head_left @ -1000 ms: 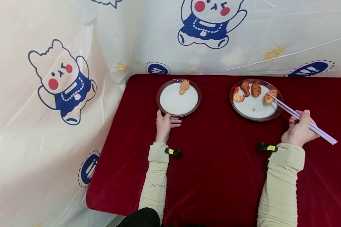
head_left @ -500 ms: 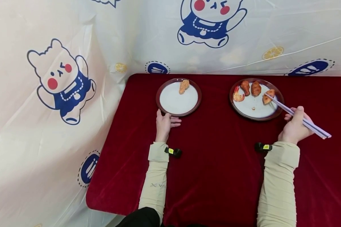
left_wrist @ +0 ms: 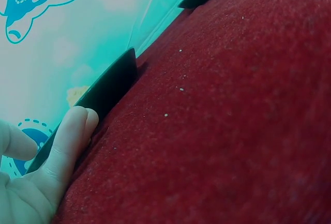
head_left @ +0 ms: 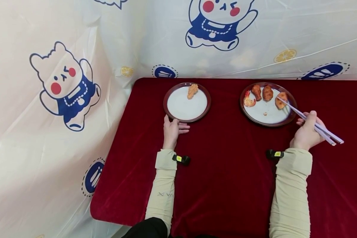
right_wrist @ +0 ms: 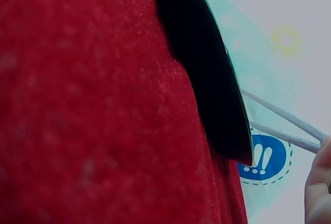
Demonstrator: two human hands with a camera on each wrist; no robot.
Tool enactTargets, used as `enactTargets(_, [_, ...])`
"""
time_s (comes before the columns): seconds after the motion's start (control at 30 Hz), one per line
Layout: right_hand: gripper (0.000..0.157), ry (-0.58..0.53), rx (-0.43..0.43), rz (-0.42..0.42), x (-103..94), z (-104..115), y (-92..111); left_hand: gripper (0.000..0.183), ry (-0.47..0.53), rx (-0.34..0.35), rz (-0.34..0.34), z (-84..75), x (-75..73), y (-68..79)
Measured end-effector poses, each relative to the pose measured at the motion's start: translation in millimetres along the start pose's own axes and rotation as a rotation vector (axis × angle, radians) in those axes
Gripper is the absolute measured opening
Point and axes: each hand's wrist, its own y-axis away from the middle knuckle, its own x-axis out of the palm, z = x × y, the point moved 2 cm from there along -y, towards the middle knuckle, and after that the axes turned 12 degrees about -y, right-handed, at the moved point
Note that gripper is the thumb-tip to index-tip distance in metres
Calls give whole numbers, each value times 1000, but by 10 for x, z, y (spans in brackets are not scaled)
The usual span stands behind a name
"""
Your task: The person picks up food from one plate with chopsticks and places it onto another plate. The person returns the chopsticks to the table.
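Note:
In the head view my left hand (head_left: 172,132) is at the near left rim of a brown-rimmed plate (head_left: 182,107), its fingers straight and touching the edge. On that plate lies a piece of fried chicken (head_left: 192,91). My right hand (head_left: 307,132) holds a pair of chopsticks (head_left: 296,110), tips apart, at a golden fried dumpling (head_left: 280,105) on the second plate (head_left: 266,119). The right wrist view shows the chopsticks (right_wrist: 284,114) reaching behind the plate's dark side (right_wrist: 207,74); their tips are hidden there.
The second plate also bears a shrimp (head_left: 250,101), a drumstick (head_left: 257,92), a browned, ridged oval piece (head_left: 267,93) and a small crumb (head_left: 265,114). Both plates stand near the far edge of the table with a dark red cloth (head_left: 220,172). A patterned curtain (head_left: 154,33) hangs close behind.
My right hand has moved left and slightly away from me, bringing the chopsticks further over the dumpling, which shifted slightly left. The chopsticks' rear ends have spread apart. The left hand stays put.

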Motion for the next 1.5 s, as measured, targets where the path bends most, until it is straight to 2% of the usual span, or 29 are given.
enactTargets(0.47, [21,40,-37,9,14,13,17,76,-8,5,-3,-12,-1,12])
enactTargets(0.6, [18,82,-78,15,34,52,23,75,-10,2,-6,-14,0,18])
enactTargets(0.73, [17,124,-140,62,83,111,63,75,-15,-1,-9,-19,0,24])
enactTargets(0.9, [16,246,-248,180,196,202,180,75,-14,-2,-6,-21,-3,27])
enactTargets(1.03, [17,455,-338,257,271,263,256,74,-20,-3,-5,-18,-4,24])
enactTargets(1.17, [18,630,-358,275,306,301,291,75,-20,-6,-8,-13,-3,18])
enactTargets(1.33, [17,696,-355,297,270,273,253,74,-13,-5,-8,-11,0,11])
enactTargets(1.5, [18,698,-354,309,271,261,270,74,-11,-7,0,-9,-1,7])
